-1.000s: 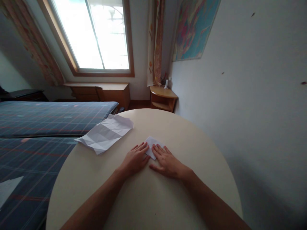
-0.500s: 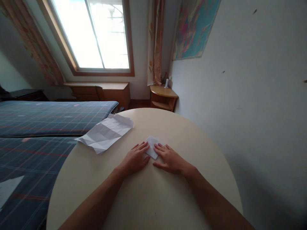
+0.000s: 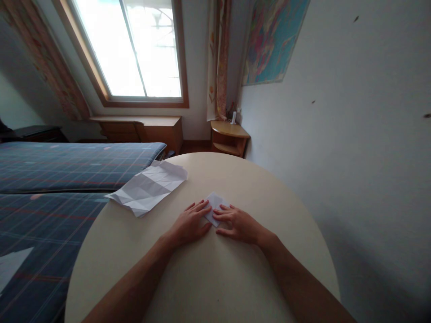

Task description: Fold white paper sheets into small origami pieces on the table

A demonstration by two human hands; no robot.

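Observation:
A small folded white paper [image 3: 214,202] lies near the middle of the round cream table [image 3: 262,193]. My left hand [image 3: 190,223] rests flat on the table with its fingers stretched out, the fingertips on the paper's left edge. My right hand [image 3: 237,223] lies on the paper's right side, fingers extended and pointing left across it. Both hands press down on the paper; neither lifts it. Part of the paper is hidden under my fingers.
A larger creased white sheet [image 3: 148,187] lies at the table's far left edge, overhanging a bed with a plaid blue cover [image 3: 67,168]. A wall stands close on the right. A wooden corner shelf [image 3: 229,137] and desk [image 3: 144,128] stand under the window.
My right hand has turned and slid left, its fingers now lying across the small paper. My left hand has stayed nearly still.

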